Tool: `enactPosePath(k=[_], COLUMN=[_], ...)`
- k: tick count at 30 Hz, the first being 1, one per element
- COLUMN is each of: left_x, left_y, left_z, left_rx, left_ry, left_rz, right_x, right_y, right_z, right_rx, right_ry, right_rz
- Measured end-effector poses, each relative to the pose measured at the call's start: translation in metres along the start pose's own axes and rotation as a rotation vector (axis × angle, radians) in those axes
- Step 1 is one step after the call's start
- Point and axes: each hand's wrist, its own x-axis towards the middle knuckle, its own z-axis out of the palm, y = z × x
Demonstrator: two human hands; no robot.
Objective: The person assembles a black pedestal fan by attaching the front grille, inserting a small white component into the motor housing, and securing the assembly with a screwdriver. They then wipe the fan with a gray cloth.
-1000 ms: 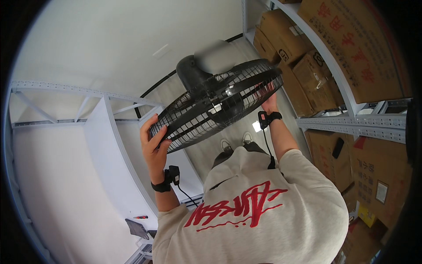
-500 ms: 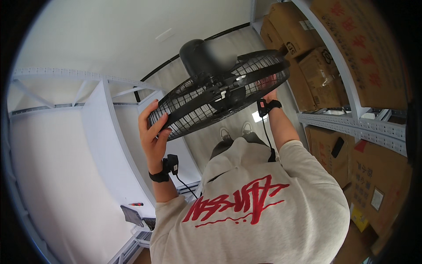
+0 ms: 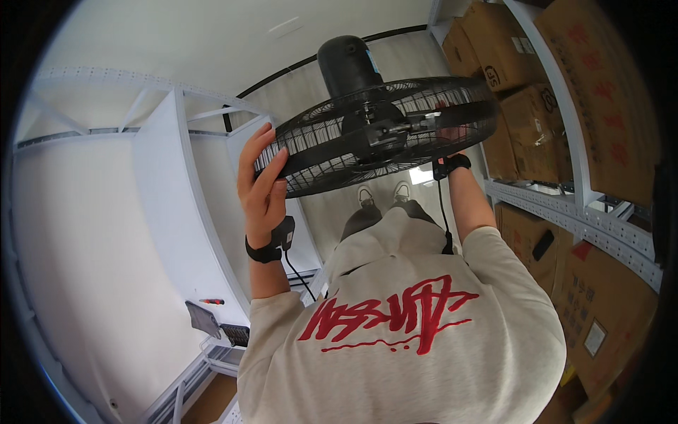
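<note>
A large black electric fan (image 3: pixel 325 155) with a round wire cage is held up in front of me, its rim turned toward me. Its dark motor housing (image 3: pixel 347 67) sticks up on the far side. My left hand (image 3: pixel 263 177) grips the left edge of the cage, fingers curled over the rim. Behind the right part of the cage, my right hand (image 3: pixel 452 131) shows only in part through the wires and supports that side. Both wrists wear black straps with small cabled devices.
Cardboard boxes (image 3: pixel 540 131) fill the metal shelving on the right. White shelves (image 3: pixel 85 212) stand on the left, with a screwdriver (image 3: pixel 212 302) and a grey flat object (image 3: pixel 203 319) near the lower edge. Grey floor (image 3: pixel 318 219) lies below, around my feet.
The fan has shifted to the right and turned slightly, so its motor housing stands more upright. Both hands have moved along with it, still holding the cage.
</note>
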Motion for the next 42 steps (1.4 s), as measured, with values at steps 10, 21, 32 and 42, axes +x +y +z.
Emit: enactPosePath(k=[10,21,32,42], left_x=[-0.014,-0.015,-0.003,-0.004], left_y=[-0.017,-0.022,-0.012,-0.003], left_z=[-0.004,0.0,-0.004,-0.003], left_rx=[0.079,0.016,0.074,0.073], left_ry=[0.165,0.231,0.13,0.101], left_rz=[-0.002,-0.071,-0.066,-0.053], right_x=[-0.001,-0.001,0.036,-0.004], right_y=[0.001,0.004,0.004,0.002], right_z=[0.003,-0.004,-0.062,0.015], right_rx=[-0.046,-0.079,-0.048,-0.106], right_ry=[0.02,0.035,-0.044,0.15], right_rz=[0.011,0.006,0.057,0.009])
